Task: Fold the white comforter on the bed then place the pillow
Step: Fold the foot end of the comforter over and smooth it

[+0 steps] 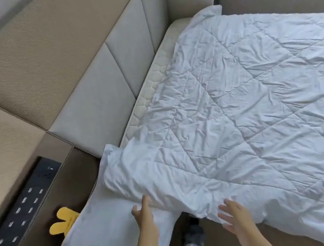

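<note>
Below, at the near edge of the view, two bare forearms reached forward over the bed's near side. The left hand [144,213] stood edge-up, fingers straight and together, pressed against the near fold of the white comforter [238,112]. The right hand [235,215] lay palm-down with fingers spread apart, resting on the comforter's near edge, gripping nothing. That comforter was spread wrinkled across the mattress [147,95], its near-left corner bunched. A white pillow [98,236] lay at the near left, beside a yellow object [63,220] and a dark power strip [21,211].
</note>
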{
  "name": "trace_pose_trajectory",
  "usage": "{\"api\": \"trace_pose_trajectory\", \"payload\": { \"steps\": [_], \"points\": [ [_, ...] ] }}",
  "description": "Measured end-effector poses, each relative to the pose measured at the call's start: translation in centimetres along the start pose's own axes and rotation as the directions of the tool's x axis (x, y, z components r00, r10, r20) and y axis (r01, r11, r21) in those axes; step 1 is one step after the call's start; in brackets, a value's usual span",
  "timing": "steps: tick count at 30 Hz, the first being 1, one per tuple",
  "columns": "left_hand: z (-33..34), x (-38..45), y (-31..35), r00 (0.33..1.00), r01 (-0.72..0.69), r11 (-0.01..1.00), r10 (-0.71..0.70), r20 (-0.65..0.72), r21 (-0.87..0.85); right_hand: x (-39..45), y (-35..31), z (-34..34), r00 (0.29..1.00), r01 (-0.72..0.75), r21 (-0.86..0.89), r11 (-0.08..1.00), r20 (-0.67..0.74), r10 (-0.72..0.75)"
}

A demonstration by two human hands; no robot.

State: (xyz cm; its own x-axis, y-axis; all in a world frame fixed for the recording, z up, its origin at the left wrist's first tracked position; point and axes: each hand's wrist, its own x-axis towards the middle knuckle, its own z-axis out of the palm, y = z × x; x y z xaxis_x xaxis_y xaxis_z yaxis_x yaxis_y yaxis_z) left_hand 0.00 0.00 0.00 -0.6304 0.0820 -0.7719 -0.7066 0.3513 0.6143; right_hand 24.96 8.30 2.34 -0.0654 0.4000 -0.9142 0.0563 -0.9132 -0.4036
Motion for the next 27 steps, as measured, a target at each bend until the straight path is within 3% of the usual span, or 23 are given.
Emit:
{"api": "trace_pose_trajectory", "payload": {
  "steps": [4, 8, 13, 15, 21, 24, 27],
  "points": [
    [0.7, 3.0, 2.5, 1.000, -0.030, 0.998, 0.029, -0.002, -0.048, 0.8, 1.5, 3.4, 0.991, -0.118, 0.093, 0.989, 0.078, 0.111],
    [1.9, 5.1, 5.2, 0.998, 0.029, 0.970, -0.013, 0.069, -0.242, 0.4, 1.6, 7.0, 0.966, -0.222, 0.187, 0.957, 0.176, 0.190],
    [4.6, 6.6, 9.5, 0.967, 0.092, 0.943, -0.009, 0.253, -0.319, 0.6, 2.5, 11.6, 0.912, -0.398, 0.373, 0.838, 0.263, 0.316],
    [5.6, 6.2, 11.3, 0.964, 0.103, 0.931, -0.008, 0.264, -0.350, 0.8, 2.5, 13.4, 0.912, -0.406, 0.494, 0.769, 0.268, 0.309],
    [5.4, 3.1, 16.8, 0.908, 0.048, 0.908, 0.134, 0.397, -0.416, 4.1, -0.5, 13.1, 0.978, -0.197, 0.826, 0.528, 0.131, 0.160],
    [4.0, 2.8, 19.0, 0.922, -0.014, 0.904, 0.178, 0.344, -0.428, 5.5, -2.1, 9.4, 0.994, -0.005, 0.917, 0.399, -0.040, 0.104],
    [2.7, 3.3, 20.0, 0.955, -0.043, 0.907, 0.160, 0.248, -0.418, 5.7, -3.5, 4.6, 0.950, 0.147, 0.903, 0.404, -0.243, 0.198]
  ]
}}
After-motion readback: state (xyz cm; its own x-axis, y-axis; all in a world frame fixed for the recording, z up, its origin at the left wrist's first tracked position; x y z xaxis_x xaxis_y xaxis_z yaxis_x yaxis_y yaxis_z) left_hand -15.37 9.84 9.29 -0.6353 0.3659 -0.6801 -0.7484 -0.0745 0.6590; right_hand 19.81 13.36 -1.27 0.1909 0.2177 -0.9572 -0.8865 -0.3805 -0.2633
